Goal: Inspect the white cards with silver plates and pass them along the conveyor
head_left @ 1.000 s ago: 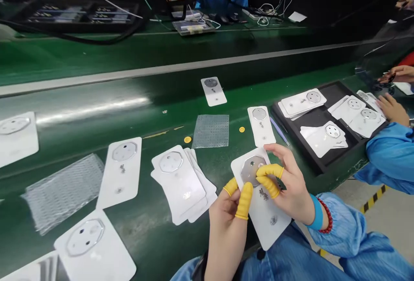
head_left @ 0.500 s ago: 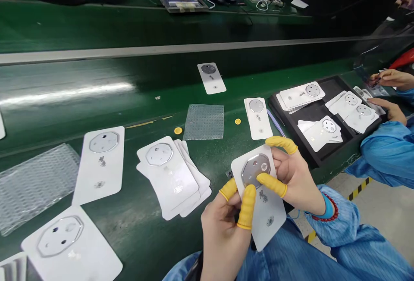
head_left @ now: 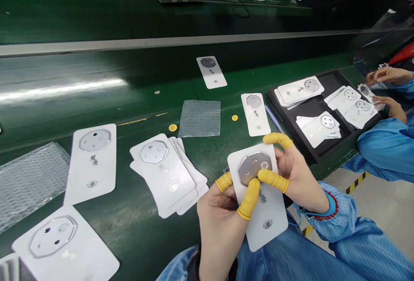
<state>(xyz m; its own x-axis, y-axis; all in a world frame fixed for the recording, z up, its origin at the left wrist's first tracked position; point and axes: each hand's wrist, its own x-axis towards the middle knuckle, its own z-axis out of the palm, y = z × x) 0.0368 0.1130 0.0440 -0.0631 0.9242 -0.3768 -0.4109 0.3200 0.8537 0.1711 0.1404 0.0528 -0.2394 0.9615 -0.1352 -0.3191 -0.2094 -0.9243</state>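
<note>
White card [head_left: 268, 218] bearing an octagonal metal plate [head_left: 254, 168] was held up in both of the person's hands, above the edge of a green conveyor belt [head_left: 129, 225]. The left hand [head_left: 220, 212] was closed around the card's lower left side, its two yellow finger cots [head_left: 249, 199] pressed against the card at the plate's lower edge. The right hand [head_left: 296, 173] gripped the card's right side, with one yellow-cotted finger [head_left: 277, 140] hooked over the top edge and another [head_left: 273, 180] lying across the plate. A red beaded bracelet [head_left: 331, 211] circled the right wrist.

Just beyond the hands lay a single card [head_left: 255, 115], beside a blue stylus [head_left: 273, 118] and a black foam tray [head_left: 334, 78] holding more cards. To the left sat a fanned stack of cards [head_left: 163, 173], with loose cards [head_left: 92, 160] nearby, two sheets of clear bubble wrap [head_left: 199, 118] and small yellow discs [head_left: 173, 127] on the belt. At the far right, a co-worker's hand [head_left: 386, 74] and blue sleeve [head_left: 381, 147] showed past the tray.
</note>
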